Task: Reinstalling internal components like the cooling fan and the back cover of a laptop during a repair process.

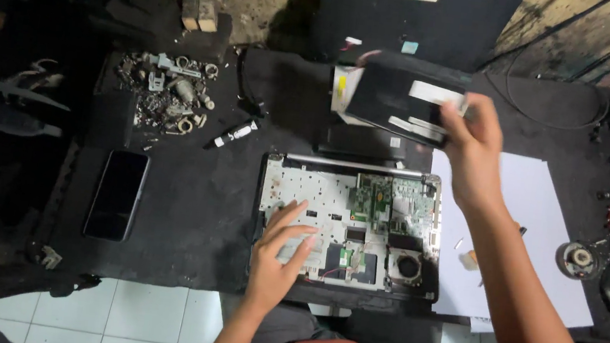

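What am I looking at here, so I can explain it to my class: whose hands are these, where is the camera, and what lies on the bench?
There is one picture, taken by a camera on a person's head, looking down at their bare hands. The left hand rests flat on an opened laptop base with green circuit boards and a round fan. The right hand holds up a flat black rectangular part with white labels. On the dark work table lie a black smartphone, a pile of small metal scrap parts, a small black-and-white tube and a white paper sheet.
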